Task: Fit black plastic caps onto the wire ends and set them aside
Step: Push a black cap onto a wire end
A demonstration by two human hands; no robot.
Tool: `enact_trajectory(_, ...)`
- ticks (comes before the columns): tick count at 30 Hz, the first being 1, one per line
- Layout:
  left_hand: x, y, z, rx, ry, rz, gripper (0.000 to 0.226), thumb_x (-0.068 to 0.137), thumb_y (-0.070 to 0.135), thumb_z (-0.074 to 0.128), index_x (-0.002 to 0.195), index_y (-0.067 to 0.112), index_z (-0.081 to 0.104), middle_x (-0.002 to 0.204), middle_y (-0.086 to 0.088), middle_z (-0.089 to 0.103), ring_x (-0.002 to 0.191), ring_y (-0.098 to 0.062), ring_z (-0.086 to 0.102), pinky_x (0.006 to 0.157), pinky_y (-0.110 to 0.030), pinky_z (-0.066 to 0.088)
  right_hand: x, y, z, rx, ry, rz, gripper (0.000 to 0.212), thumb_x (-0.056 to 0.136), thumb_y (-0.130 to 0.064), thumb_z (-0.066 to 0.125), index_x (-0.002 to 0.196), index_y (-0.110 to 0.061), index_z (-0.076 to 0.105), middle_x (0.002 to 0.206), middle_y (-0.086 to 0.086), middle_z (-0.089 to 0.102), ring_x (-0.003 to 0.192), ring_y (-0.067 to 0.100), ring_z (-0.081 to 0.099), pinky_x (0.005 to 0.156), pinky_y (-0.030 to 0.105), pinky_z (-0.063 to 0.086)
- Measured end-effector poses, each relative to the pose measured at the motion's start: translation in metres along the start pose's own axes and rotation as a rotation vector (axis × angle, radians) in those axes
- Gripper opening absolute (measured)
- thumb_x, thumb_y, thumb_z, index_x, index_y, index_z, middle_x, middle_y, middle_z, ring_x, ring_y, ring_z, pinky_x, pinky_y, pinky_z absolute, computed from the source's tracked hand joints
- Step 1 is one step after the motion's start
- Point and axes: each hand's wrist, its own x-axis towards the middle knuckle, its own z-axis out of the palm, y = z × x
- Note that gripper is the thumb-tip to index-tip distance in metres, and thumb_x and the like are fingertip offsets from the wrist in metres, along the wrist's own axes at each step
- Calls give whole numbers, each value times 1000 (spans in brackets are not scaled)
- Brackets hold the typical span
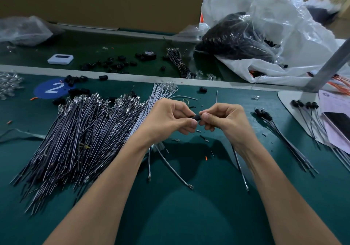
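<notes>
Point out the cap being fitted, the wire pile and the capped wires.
cap (197, 117), head view, on its black body between the fingertips.
wire pile (85, 136), head view, on the middle of the pile.
capped wires (264, 114), head view, on one wire's black cap.

1. Left hand: fingers curled, thumb and forefinger pinching black cap.
2. Right hand: fingers curled, fingertips pinching same cap from other side.
3. Forearms bare, reaching forward, hands meeting at centre.
</notes>
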Motion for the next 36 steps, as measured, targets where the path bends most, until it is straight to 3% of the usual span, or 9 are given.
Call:
enact_trajectory(10, 1, -2, 0, 87, -9, -29, 11, 81, -3, 74, 83, 7, 71, 71, -9, 74, 65, -20, 73, 59, -24, 58, -1, 1, -1, -144, -25, 0, 13, 82, 4, 70, 74, -6, 71, 58, 1, 68, 50, 8, 56, 51, 16, 43)
enact_trajectory(14, 4, -4, 6, 118, 62, -20, 11, 82, -3, 73, 84, 7, 70, 68, -4, 74, 64, -19, 73, 59, -23, 58, 2, 4, 1, -221, 51, -16, 18, 85, 1, 69, 71, -11, 70, 56, -1, 67, 49, 8, 56, 50, 16, 44)
enact_trajectory(18, 5, -6, 7, 90, 90, -13, 10, 82, -2, 74, 86, 5, 68, 70, -3, 73, 65, -18, 74, 59, -24, 58, 5, 4, 0, -221, 103, -16, 17, 85, -1, 70, 72, -13, 69, 58, -1, 68, 51, 10, 59, 52, 19, 45)
enact_trajectory(23, 4, -4, 7, 67, 48, -31, 12, 81, -1, 75, 84, 9, 69, 71, -4, 75, 66, -18, 74, 59, -23, 57, 2, 0, -2, -187, 51, -26, 14, 84, 3, 69, 77, -9, 70, 61, 1, 68, 56, 11, 60, 56, 19, 47)
enact_trajectory(30, 5, -5, 8, 81, 95, -14, 12, 83, 1, 74, 83, 11, 69, 72, -7, 74, 66, -17, 74, 58, -23, 56, 2, 1, 1, -218, 110, 28, 15, 88, -3, 68, 74, -11, 69, 59, 2, 68, 50, 10, 59, 51, 19, 46)
enact_trajectory(36, 5, -6, 7, 123, 84, -12, 13, 82, 0, 74, 94, 0, 70, 73, -6, 73, 67, -17, 73, 62, -26, 59, 2, 1, 2, -217, 57, -22, 15, 85, 2, 69, 77, -10, 70, 61, -1, 67, 55, 10, 59, 55, 18, 46)
